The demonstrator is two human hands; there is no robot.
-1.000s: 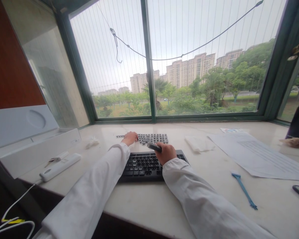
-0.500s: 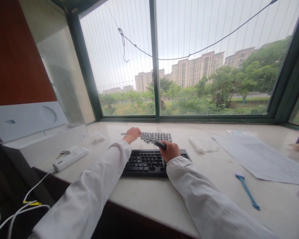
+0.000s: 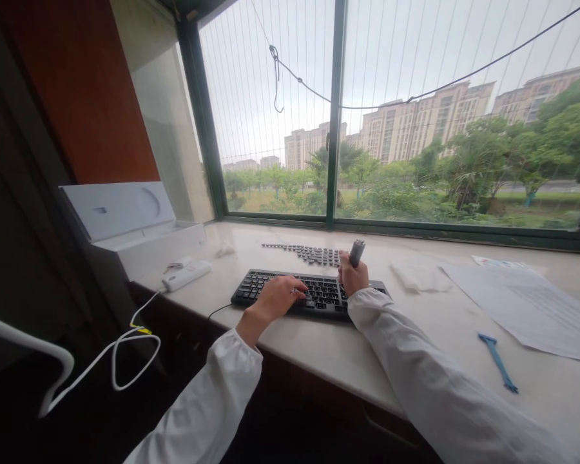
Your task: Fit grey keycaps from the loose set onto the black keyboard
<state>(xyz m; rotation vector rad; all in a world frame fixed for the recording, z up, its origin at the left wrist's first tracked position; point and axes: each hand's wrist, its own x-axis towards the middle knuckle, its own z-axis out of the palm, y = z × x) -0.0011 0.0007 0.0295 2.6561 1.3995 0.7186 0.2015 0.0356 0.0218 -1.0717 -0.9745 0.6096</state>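
A black keyboard lies on the pale counter, with its keys in place at the left and bare key sockets showing farther right. My left hand is over its middle, fingers bent and tips close together at the keys; anything between them is too small to make out. In a fist, my right hand holds a dark grey cylindrical tool upright above the keyboard's right part. Behind the keyboard, loose black keycaps are laid out in rows. The tool's lower end is hidden by the hand.
At the left stand an open white box and a white power strip with a cable. To the right lie a crumpled tissue, printed sheets and a blue plastic tool. A window is behind.
My left hand has come back from the loose keycaps to the keyboard's middle. My right hand has turned the grey tool from lying nearly flat to upright. The view has shifted left.
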